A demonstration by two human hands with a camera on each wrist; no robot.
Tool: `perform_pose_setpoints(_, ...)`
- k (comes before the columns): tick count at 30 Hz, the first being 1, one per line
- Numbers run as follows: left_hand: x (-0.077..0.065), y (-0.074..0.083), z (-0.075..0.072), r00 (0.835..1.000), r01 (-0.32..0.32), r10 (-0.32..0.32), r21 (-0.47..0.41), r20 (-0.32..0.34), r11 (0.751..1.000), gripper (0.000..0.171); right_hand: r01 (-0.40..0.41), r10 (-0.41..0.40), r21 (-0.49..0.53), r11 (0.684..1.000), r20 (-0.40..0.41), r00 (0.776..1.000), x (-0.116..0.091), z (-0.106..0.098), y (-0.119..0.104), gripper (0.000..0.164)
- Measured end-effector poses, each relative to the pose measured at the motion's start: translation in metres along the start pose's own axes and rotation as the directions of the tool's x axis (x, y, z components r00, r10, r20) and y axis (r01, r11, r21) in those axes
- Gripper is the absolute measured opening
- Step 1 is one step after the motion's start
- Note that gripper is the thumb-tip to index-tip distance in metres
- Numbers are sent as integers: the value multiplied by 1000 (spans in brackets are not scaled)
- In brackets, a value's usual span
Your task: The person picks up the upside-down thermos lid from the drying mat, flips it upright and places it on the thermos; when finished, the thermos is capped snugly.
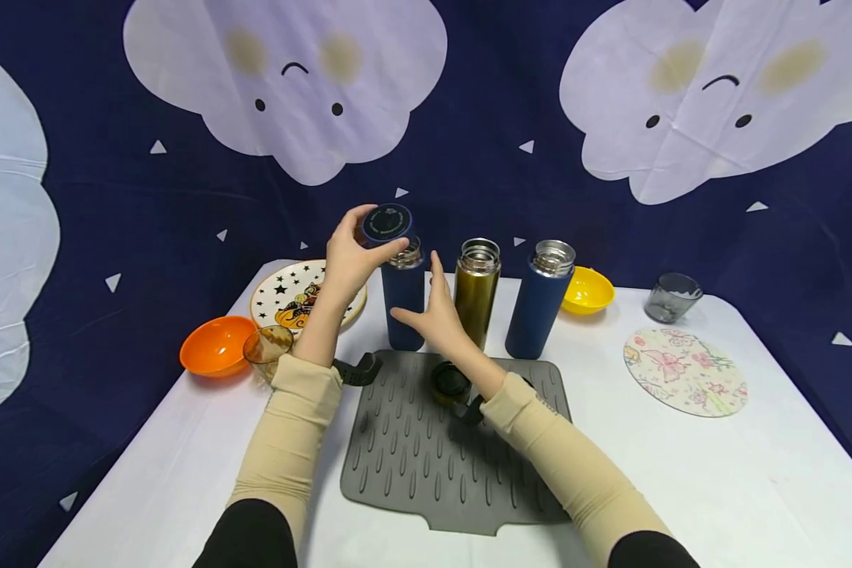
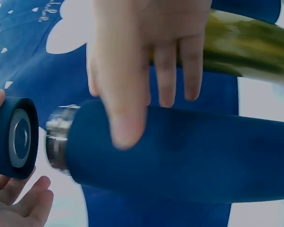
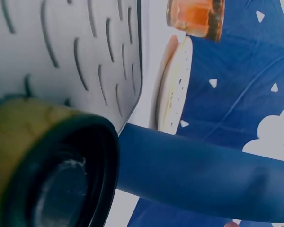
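My left hand (image 1: 351, 256) grips a blue lid (image 1: 386, 224) by its sides, just over the mouth of the left blue bottle (image 1: 403, 308). In the left wrist view a gap shows between the lid's underside (image 2: 22, 138) and the steel neck (image 2: 58, 137). My right hand (image 1: 436, 314) is spread beside that bottle, its thumb and fingers apart and gripping nothing. An uncapped gold bottle (image 1: 477, 300) stands behind it, with a second uncapped blue bottle (image 1: 538, 312) to the right. Below my right wrist, a gold-and-black lid (image 1: 450, 382) sits on the grey mat (image 1: 412, 465).
Left of the bottles are an orange bowl (image 1: 216, 347), an amber glass (image 1: 266, 347) and a patterned plate (image 1: 287, 288). Toward the right stand a yellow bowl (image 1: 588, 292) and a grey glass (image 1: 672, 298), with a round floral mat (image 1: 685, 372) lying in front.
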State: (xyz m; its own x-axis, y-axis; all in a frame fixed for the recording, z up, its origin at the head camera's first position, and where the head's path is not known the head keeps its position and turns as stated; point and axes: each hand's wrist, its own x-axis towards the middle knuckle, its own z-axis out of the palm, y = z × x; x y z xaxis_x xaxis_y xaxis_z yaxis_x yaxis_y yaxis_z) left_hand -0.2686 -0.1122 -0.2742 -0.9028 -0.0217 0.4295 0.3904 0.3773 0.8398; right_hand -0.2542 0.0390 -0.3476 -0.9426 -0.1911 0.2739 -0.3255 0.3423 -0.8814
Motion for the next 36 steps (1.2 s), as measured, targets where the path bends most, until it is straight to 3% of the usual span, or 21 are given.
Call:
perform_pose_setpoints(10, 6, -14, 18, 1000, 22, -22, -32, 3, 999, 69, -31, 32, 9, 999, -41, 999, 27, 12, 7, 103)
perform_pose_setpoints(16, 6, -20, 22, 1000, 0, -1, -22, -21, 1000, 67, -49, 47, -35, 998, -57, 997, 35, 17, 8, 100)
perform_pose_setpoints(26, 6, -20, 23, 1000, -2, 2, -1, -26, 1000, 67, -45, 40, -70, 997, -69, 997, 36, 16, 9, 91)
perform_pose_setpoints(36, 5, -24, 23, 999, 33, -32, -15, 33, 999, 69, -51, 47, -72, 996, -54, 997, 32, 13, 10, 94)
